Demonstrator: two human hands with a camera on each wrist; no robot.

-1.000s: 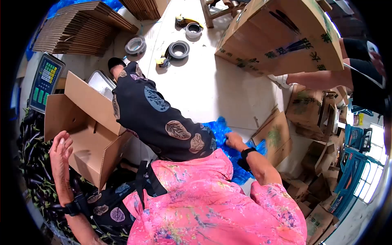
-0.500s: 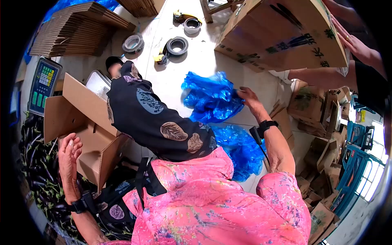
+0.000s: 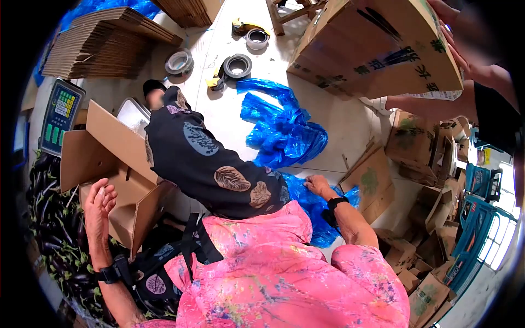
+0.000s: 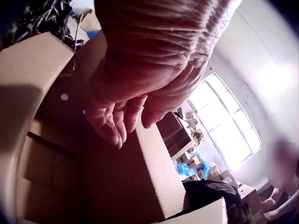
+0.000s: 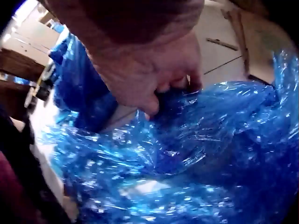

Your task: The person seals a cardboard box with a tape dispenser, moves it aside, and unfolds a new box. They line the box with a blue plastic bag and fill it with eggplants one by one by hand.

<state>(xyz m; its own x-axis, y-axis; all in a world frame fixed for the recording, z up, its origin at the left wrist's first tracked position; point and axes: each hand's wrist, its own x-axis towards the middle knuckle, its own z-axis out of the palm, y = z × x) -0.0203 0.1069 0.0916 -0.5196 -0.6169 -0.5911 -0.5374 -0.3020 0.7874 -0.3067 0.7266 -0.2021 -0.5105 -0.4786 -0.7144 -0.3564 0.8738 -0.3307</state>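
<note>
My right hand (image 3: 320,187) pinches the edge of a crumpled heap of thin blue plastic film (image 3: 322,232) beside my knee. Up close in the right wrist view, curled fingers and thumb (image 5: 152,105) dig into the shiny film (image 5: 205,140). Farther forward on the floor lies a separate bunch of blue film (image 3: 287,134). On the other side, my left hand (image 3: 100,205) hovers over an open cardboard box (image 3: 123,145), its fingers loosely bent and holding nothing. The left wrist view shows that hand (image 4: 135,84) above the box's inner wall (image 4: 121,172).
Eggplants (image 3: 52,218) are heaped at the left, below a scale display (image 3: 63,115). Flattened cartons (image 3: 106,44) stand behind. Tape rolls (image 3: 237,65) lie on the floor. Another person's hands (image 3: 484,71) touch a large carton (image 3: 377,49). Several boxes (image 3: 418,142) crowd the right side.
My right hand carried a bunch of blue film forward, let it go on the floor, and came back to the nearer heap. The other person's hands came onto the large carton.
</note>
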